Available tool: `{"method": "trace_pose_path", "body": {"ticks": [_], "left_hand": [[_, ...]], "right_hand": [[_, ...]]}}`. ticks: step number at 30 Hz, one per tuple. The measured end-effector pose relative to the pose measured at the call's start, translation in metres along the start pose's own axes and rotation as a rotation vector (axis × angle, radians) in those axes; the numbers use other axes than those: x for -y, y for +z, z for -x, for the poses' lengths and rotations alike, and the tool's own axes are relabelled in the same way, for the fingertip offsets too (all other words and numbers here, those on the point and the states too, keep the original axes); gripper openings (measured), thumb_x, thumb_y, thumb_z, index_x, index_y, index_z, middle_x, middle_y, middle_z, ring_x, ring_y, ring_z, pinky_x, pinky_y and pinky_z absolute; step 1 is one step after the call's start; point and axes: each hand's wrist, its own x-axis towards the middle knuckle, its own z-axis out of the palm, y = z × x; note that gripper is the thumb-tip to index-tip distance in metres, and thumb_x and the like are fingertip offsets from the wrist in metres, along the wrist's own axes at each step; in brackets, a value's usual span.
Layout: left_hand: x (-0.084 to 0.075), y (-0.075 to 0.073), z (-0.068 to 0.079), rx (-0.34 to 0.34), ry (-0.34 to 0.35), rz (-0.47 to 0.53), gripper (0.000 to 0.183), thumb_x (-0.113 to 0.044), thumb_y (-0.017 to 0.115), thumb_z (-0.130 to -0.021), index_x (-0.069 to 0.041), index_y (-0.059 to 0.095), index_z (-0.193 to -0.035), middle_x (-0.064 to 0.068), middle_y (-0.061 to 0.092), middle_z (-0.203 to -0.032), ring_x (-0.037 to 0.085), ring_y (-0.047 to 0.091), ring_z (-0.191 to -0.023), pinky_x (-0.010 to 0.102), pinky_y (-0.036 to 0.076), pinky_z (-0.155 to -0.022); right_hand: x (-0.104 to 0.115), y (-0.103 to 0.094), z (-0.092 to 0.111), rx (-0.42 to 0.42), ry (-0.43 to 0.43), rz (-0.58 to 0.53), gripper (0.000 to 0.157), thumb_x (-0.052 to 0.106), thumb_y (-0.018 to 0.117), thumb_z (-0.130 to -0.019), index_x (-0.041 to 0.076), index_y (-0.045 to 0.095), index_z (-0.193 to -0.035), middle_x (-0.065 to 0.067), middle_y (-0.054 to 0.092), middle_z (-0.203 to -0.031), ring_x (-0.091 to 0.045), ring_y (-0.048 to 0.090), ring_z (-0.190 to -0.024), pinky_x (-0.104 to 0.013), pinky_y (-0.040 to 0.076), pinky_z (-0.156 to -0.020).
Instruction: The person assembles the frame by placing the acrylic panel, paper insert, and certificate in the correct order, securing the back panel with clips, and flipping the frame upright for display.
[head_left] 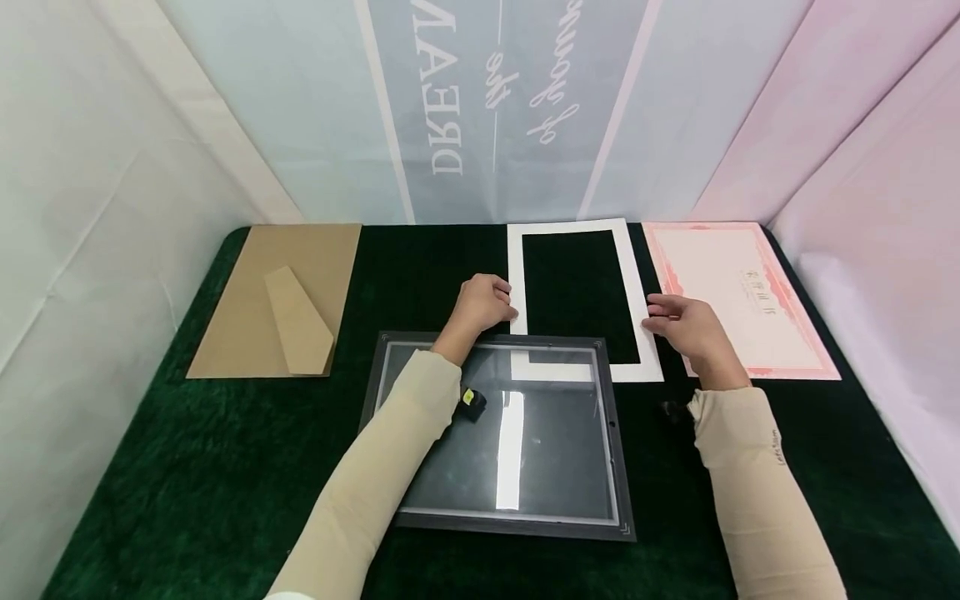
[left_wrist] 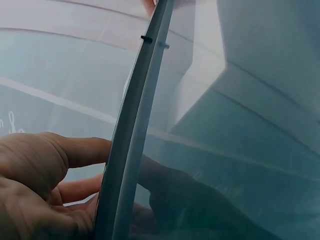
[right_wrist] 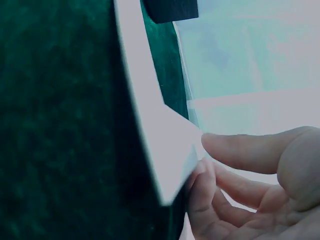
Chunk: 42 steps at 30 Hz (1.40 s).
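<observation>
A white rectangular mat board (head_left: 516, 267) with a cut-out middle lies at the back centre. At its left edge, my left hand (head_left: 480, 303) pinches the board between curled fingers and thumb. My right hand (head_left: 697, 335) holds the right edge; the right wrist view shows thumb and fingertips gripping the white board (right_wrist: 145, 90). A dark picture frame (head_left: 619, 471) with a glass pane lies in front, under my left forearm, and the board's lower left corner shows through the glass. In the left wrist view the frame's edge (left_wrist: 125, 150) hides my left fingertips.
A brown backing board (head_left: 225, 333) with an easel leg (head_left: 296, 325) lies at the left. To the right is a pink-bordered sheet (head_left: 712, 267) with printed characters. Everything rests on a dark green cloth (head_left: 187, 467), with a printed curtain (head_left: 300, 83) hanging behind.
</observation>
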Motion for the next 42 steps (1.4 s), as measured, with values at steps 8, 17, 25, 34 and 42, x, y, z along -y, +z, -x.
{"method": "trace_pose_path", "body": {"ticks": [8,17,25,34,42], "left_hand": [[-0.004,0.002,-0.002,-0.007,-0.03,-0.066,0.039,-0.011,0.084,-0.08,-0.01,0.067,-0.115,0.001,0.07,-0.101,0.018,0.063,-0.096,0.034,0.054,-0.091],[0.0,0.001,-0.002,-0.011,-0.021,-0.017,0.032,-0.011,0.081,-0.081,-0.011,0.068,-0.11,0.003,0.07,-0.1,0.017,0.064,-0.089,0.033,0.054,-0.084],[0.003,0.004,-0.003,0.001,-0.043,0.069,0.028,-0.011,0.077,-0.085,-0.011,0.068,-0.112,0.004,0.072,-0.095,0.013,0.072,-0.078,0.031,0.057,-0.081],[-0.004,0.004,0.0,0.047,-0.047,0.056,0.024,-0.015,0.073,-0.09,-0.011,0.069,-0.114,0.004,0.076,-0.098,0.016,0.073,-0.08,0.033,0.058,-0.081],[-0.005,0.005,-0.001,0.066,-0.072,0.051,0.022,-0.017,0.068,-0.093,-0.013,0.071,-0.115,0.003,0.076,-0.103,0.018,0.069,-0.086,0.035,0.055,-0.082]], "right_hand": [[-0.006,0.0,-0.002,-0.019,-0.037,-0.13,0.055,0.011,0.062,-0.098,0.007,0.042,-0.15,-0.023,0.051,-0.135,-0.008,0.058,-0.096,-0.013,0.051,-0.08],[-0.008,0.002,-0.003,-0.086,-0.018,-0.181,0.056,0.021,0.064,-0.097,0.013,0.046,-0.149,-0.02,0.057,-0.133,0.004,0.061,-0.085,-0.009,0.053,-0.074],[-0.009,0.0,-0.005,-0.129,0.076,-0.267,0.051,0.018,0.065,-0.097,0.017,0.051,-0.147,0.001,0.063,-0.114,0.002,0.062,-0.086,-0.013,0.055,-0.075],[-0.013,-0.007,-0.005,-0.142,0.113,-0.365,0.049,0.013,0.066,-0.096,0.015,0.053,-0.144,0.021,0.063,-0.088,0.003,0.061,-0.079,-0.014,0.053,-0.068],[-0.012,-0.008,-0.004,-0.165,0.095,-0.443,0.05,0.009,0.065,-0.095,0.013,0.053,-0.144,0.021,0.065,-0.088,0.002,0.062,-0.079,-0.014,0.052,-0.068]]}}
